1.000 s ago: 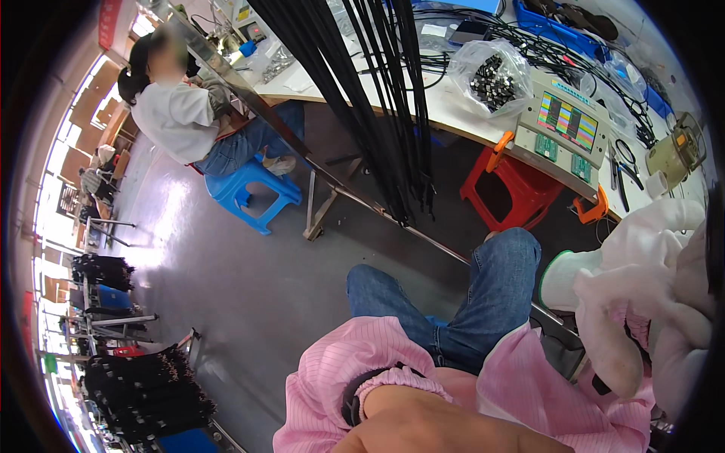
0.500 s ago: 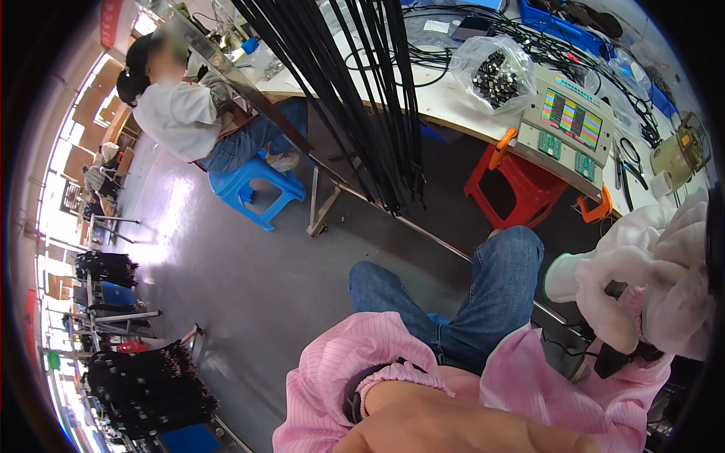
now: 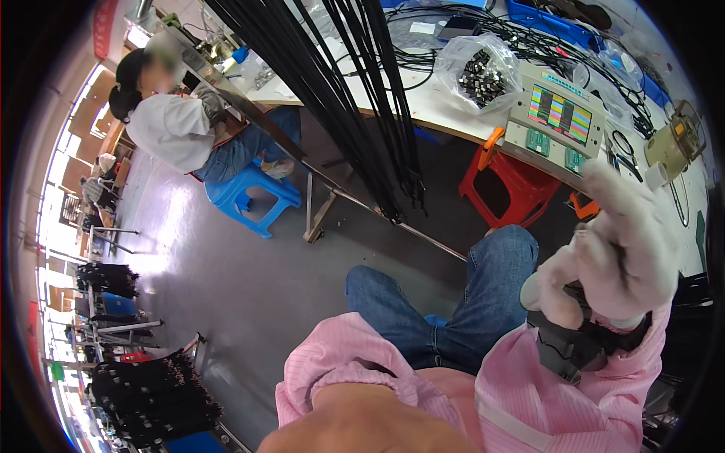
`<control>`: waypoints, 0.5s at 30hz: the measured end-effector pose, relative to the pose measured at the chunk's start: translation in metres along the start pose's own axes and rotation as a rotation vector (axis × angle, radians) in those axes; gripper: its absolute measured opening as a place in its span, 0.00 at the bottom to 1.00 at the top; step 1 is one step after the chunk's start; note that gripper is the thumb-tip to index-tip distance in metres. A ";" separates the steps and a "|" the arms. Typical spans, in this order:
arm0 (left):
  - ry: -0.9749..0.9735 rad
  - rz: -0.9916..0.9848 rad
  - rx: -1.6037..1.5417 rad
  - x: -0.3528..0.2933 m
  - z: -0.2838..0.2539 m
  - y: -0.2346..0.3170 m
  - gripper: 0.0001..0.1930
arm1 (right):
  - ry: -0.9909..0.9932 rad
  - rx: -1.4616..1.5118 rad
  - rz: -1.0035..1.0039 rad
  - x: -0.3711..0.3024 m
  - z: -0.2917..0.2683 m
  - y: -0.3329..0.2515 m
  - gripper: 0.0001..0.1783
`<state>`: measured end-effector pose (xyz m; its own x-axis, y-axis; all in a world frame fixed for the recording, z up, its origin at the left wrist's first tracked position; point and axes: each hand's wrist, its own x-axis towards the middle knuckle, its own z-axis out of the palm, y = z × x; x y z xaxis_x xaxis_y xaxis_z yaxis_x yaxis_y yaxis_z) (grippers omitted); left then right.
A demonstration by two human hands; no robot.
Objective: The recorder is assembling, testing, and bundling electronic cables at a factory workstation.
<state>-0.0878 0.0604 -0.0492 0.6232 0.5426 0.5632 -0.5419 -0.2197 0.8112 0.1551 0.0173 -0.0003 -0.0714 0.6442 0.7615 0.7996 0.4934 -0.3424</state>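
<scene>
My right hand (image 3: 630,245), in a white knit glove, is raised at the right, with one finger stretched upward. A second white glove (image 3: 542,285) with a green-edged cuff hangs in its grip, the cuff facing left. My bare left hand (image 3: 362,432) runs off the lower edge below a pink striped sleeve (image 3: 343,355); its fingers are out of the picture. Just beyond the right hand stands a beige tester (image 3: 555,124) with a coloured screen and green circuit boards.
A bundle of black cables (image 3: 340,98) hangs from a metal rail ahead. On the white table lie a bag of metal connectors (image 3: 479,75), coiled cables and scissors (image 3: 623,143). A red stool (image 3: 510,189) stands beneath. At the left a co-worker sits on a blue stool (image 3: 253,198).
My right hand has moved left and inward with the glove, one finger now pointing up. My left hand has slid lower, more of it leaving the picture. The view has shifted slightly.
</scene>
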 end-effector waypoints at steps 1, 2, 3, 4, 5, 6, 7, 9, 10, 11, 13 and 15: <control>-0.003 0.003 0.018 0.001 -0.005 0.000 0.25 | -0.024 -0.063 -0.124 0.000 0.000 0.003 0.11; -0.006 0.000 0.025 0.004 -0.010 -0.002 0.25 | -0.056 -0.130 -0.240 0.000 0.003 0.009 0.11; -0.010 -0.002 0.033 0.003 -0.008 -0.005 0.25 | -0.058 -0.137 -0.234 -0.001 0.006 0.012 0.11; -0.010 -0.005 0.047 0.003 -0.012 -0.007 0.25 | -0.031 -0.079 -0.147 -0.004 0.013 0.015 0.11; -0.011 -0.007 0.061 0.005 -0.012 -0.011 0.25 | -0.004 -0.022 -0.059 -0.007 0.021 0.017 0.11; -0.011 -0.009 0.074 -0.002 -0.012 -0.011 0.26 | 0.023 0.035 0.028 -0.009 0.031 0.019 0.11; -0.016 -0.006 0.075 0.007 -0.013 -0.013 0.26 | 0.047 0.077 0.115 -0.011 0.034 0.016 0.11; -0.004 0.012 0.117 0.034 0.019 -0.032 0.26 | 0.098 0.198 0.260 -0.007 0.045 0.003 0.11; -0.036 0.008 0.076 0.035 0.005 -0.027 0.26 | 0.104 0.141 0.292 -0.014 0.045 0.012 0.11; -0.065 0.003 0.037 0.048 -0.017 -0.038 0.26 | 0.194 0.290 0.534 -0.020 0.047 0.022 0.09; -0.127 -0.095 0.174 0.045 -0.018 -0.066 0.29 | 0.311 0.426 0.768 -0.032 0.057 0.046 0.09; -0.161 -0.196 0.350 0.027 -0.022 -0.077 0.33 | 0.461 0.676 0.906 -0.039 0.068 0.060 0.11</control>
<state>-0.0415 0.1094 -0.1005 0.7901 0.4744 0.3881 -0.1978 -0.4019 0.8941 0.1658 0.0617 -0.0877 0.6790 0.7129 0.1751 -0.0308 0.2659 -0.9635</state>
